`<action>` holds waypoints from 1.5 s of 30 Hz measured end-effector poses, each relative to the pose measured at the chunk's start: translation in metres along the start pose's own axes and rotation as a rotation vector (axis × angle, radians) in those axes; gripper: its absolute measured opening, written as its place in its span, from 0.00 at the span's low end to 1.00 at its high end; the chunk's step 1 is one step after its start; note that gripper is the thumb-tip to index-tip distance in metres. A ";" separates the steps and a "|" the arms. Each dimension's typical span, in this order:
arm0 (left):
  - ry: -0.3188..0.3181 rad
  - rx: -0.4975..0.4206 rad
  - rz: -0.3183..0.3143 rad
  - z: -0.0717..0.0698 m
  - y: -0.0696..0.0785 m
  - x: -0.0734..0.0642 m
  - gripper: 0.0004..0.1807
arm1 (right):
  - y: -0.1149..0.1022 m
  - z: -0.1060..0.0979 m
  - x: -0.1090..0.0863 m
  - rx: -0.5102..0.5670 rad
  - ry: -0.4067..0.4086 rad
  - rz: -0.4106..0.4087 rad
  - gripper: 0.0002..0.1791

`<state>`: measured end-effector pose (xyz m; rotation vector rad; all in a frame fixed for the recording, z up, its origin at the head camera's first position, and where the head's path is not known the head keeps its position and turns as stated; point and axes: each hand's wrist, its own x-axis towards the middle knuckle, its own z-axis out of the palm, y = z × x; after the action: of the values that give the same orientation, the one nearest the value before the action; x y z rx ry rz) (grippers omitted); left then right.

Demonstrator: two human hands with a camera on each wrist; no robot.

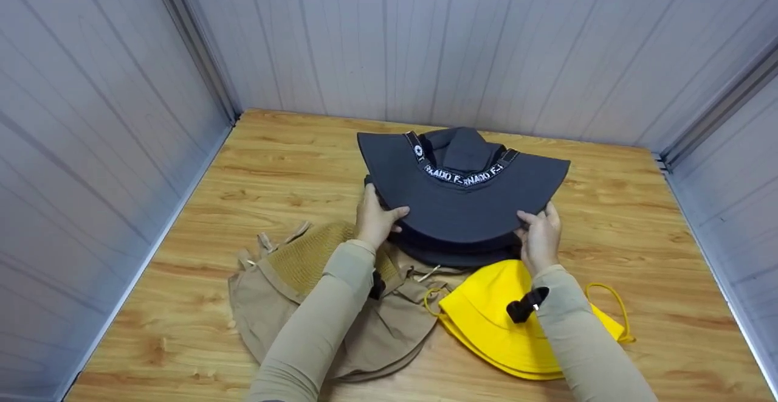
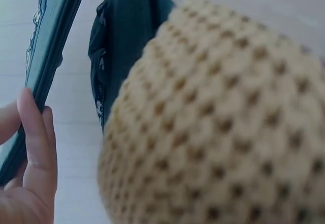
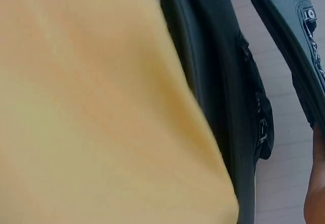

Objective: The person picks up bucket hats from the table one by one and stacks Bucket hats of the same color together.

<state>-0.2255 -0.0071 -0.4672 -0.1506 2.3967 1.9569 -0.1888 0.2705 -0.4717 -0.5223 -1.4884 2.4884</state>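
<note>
A dark grey wide-brimmed hat is held up between both hands, its underside showing a lettered band. My left hand pinches the brim at its left side, thumb on top. On the opposite side, my right hand grips the brim's lower right edge. Below this hat lies another dark hat, partly covered by it in the head view. The wrist views show a gap between the raised brim and the dark hat underneath.
A beige hat with a mesh crown lies at the front left, under my left forearm. To its right sits a yellow hat with a cord, partly behind my right forearm. White panel walls enclose the wooden table.
</note>
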 end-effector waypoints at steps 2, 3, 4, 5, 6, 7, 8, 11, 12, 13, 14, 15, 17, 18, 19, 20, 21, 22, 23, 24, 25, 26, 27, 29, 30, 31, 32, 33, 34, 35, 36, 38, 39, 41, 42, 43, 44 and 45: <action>0.013 0.005 0.000 0.002 -0.001 -0.001 0.37 | 0.000 -0.002 0.000 -0.056 -0.003 0.007 0.35; 0.017 0.004 -0.001 0.003 -0.001 -0.001 0.37 | 0.000 -0.004 0.000 -0.080 -0.004 0.014 0.35; 0.018 0.004 -0.003 0.004 -0.002 -0.001 0.37 | 0.000 -0.005 0.000 -0.097 -0.003 0.020 0.34; 0.020 0.006 -0.011 0.004 -0.002 -0.001 0.37 | 0.001 -0.006 0.000 -0.115 -0.003 0.025 0.34; 0.022 0.009 -0.016 0.005 -0.003 -0.001 0.37 | 0.001 -0.008 -0.001 -0.128 0.000 0.034 0.34; 0.022 0.013 -0.021 0.006 -0.004 -0.002 0.37 | 0.001 -0.009 -0.001 -0.138 -0.001 0.041 0.34; 0.024 0.021 -0.025 0.006 -0.004 -0.002 0.38 | 0.002 -0.010 -0.001 -0.147 0.002 0.050 0.34; 0.032 0.051 -0.037 0.006 -0.007 -0.003 0.39 | 0.003 -0.013 -0.001 -0.167 0.013 0.073 0.34; 0.033 0.061 -0.039 0.007 -0.008 -0.003 0.40 | 0.003 -0.013 -0.001 -0.176 0.020 0.081 0.34; 0.035 0.074 -0.044 0.007 -0.009 -0.003 0.41 | 0.003 -0.014 -0.001 -0.185 0.025 0.088 0.34; 0.035 0.084 -0.050 0.007 -0.010 -0.004 0.42 | 0.003 -0.014 -0.001 -0.195 0.032 0.094 0.34; 0.032 0.094 -0.059 0.008 -0.011 -0.004 0.43 | 0.003 -0.015 -0.002 -0.207 0.038 0.101 0.34; 0.016 0.106 -0.081 0.009 -0.013 -0.004 0.45 | 0.003 -0.016 -0.003 -0.240 0.050 0.112 0.35; 0.006 0.110 -0.092 0.009 -0.014 -0.005 0.46 | 0.003 -0.017 -0.004 -0.257 0.055 0.118 0.36; -0.004 0.116 -0.104 0.010 -0.015 -0.005 0.47 | 0.003 -0.018 -0.004 -0.272 0.057 0.121 0.36; -0.016 0.126 -0.113 0.011 -0.016 -0.005 0.48 | 0.003 -0.019 -0.005 -0.287 0.058 0.123 0.37; -0.026 0.137 -0.122 0.011 -0.016 -0.005 0.49 | 0.003 -0.020 -0.005 -0.301 0.061 0.124 0.37; -0.033 0.150 -0.131 0.012 -0.017 -0.005 0.49 | 0.004 -0.021 -0.005 -0.314 0.059 0.123 0.38; -0.037 0.167 -0.141 0.012 -0.018 -0.005 0.49 | 0.005 -0.022 -0.005 -0.322 0.056 0.122 0.38; -0.039 0.181 -0.148 0.012 -0.019 -0.005 0.50 | 0.006 -0.022 -0.004 -0.328 0.052 0.122 0.38; -0.041 0.194 -0.155 0.013 -0.020 -0.004 0.50 | 0.008 -0.023 -0.004 -0.338 0.050 0.122 0.38; -0.043 0.205 -0.161 0.013 -0.021 -0.004 0.50 | 0.010 -0.024 -0.003 -0.351 0.053 0.124 0.38; -0.046 0.209 -0.165 0.013 -0.021 -0.003 0.51 | 0.011 -0.025 -0.002 -0.368 0.059 0.126 0.38; -0.060 0.222 -0.181 0.013 -0.022 -0.002 0.52 | 0.014 -0.026 0.000 -0.398 0.079 0.137 0.38; -0.069 0.222 -0.188 0.014 -0.023 -0.002 0.52 | 0.015 -0.027 0.000 -0.411 0.092 0.147 0.39; -0.076 0.226 -0.197 0.014 -0.023 -0.001 0.53 | 0.015 -0.027 0.001 -0.426 0.104 0.156 0.40; -0.080 0.234 -0.206 0.014 -0.024 -0.001 0.54 | 0.016 -0.027 0.002 -0.441 0.112 0.168 0.41; -0.083 0.239 -0.216 0.015 -0.024 0.000 0.55 | 0.016 -0.027 0.003 -0.450 0.116 0.180 0.43; -0.079 0.244 -0.230 0.015 -0.024 0.001 0.56 | 0.016 -0.026 0.004 -0.456 0.118 0.194 0.45; -0.070 0.240 -0.239 0.016 -0.024 0.001 0.57 | 0.016 -0.026 0.005 -0.466 0.117 0.207 0.46; -0.058 0.230 -0.249 0.017 -0.024 0.002 0.59 | 0.016 -0.026 0.006 -0.472 0.116 0.217 0.47; -0.025 0.224 -0.265 0.017 -0.024 0.003 0.63 | 0.016 -0.026 0.008 -0.491 0.115 0.220 0.49; -0.007 0.233 -0.269 0.017 -0.023 0.003 0.64 | 0.016 -0.026 0.008 -0.497 0.117 0.218 0.49; 0.023 0.270 -0.262 0.016 -0.020 0.002 0.66 | 0.014 -0.026 0.008 -0.509 0.118 0.209 0.49; 0.031 0.316 -0.253 0.015 -0.018 0.002 0.67 | 0.012 -0.025 0.007 -0.520 0.120 0.202 0.49; 0.035 0.364 -0.245 0.014 -0.015 0.002 0.67 | 0.009 -0.024 0.006 -0.536 0.119 0.194 0.49; 0.033 0.406 -0.238 0.012 -0.012 0.002 0.67 | 0.006 -0.022 0.005 -0.543 0.121 0.186 0.49; 0.028 0.434 -0.226 0.010 -0.008 0.002 0.67 | 0.003 -0.020 0.004 -0.551 0.123 0.180 0.49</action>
<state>-0.2265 0.0011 -0.4771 -0.4085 2.6174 1.3168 -0.1845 0.2868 -0.4836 -0.9129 -2.1588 2.0889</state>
